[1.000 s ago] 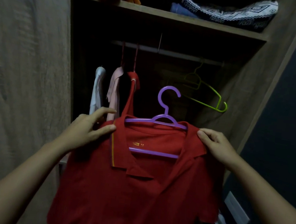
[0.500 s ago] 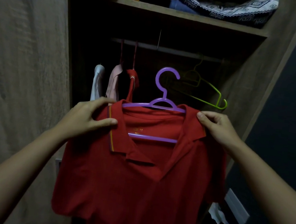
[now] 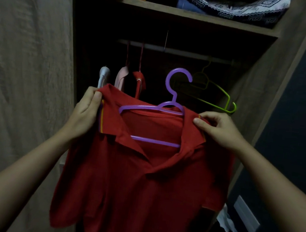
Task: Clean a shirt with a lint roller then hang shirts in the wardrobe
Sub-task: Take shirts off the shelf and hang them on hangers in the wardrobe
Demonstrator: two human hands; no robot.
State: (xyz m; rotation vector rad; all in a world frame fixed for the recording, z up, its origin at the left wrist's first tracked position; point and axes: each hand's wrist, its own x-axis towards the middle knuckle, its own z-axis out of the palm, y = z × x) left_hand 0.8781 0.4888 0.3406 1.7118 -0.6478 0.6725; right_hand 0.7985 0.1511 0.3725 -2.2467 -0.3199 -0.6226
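A red polo shirt hangs on a purple hanger in front of the open wardrobe. My left hand pinches the shirt's left shoulder, which is bunched up off the hanger's end. My right hand grips the right shoulder at the collar. The hanger's hook stands free below the rail. No lint roller is in view.
Three shirts, white, pink and red, hang at the rail's left. An empty green hanger hangs at the right. Folded clothes lie on the top shelf. The wardrobe door stands at my left.
The shirt has shifted slightly right on its hanger. My left hand moved from resting on the collar to pinching the lifted left shoulder fabric.
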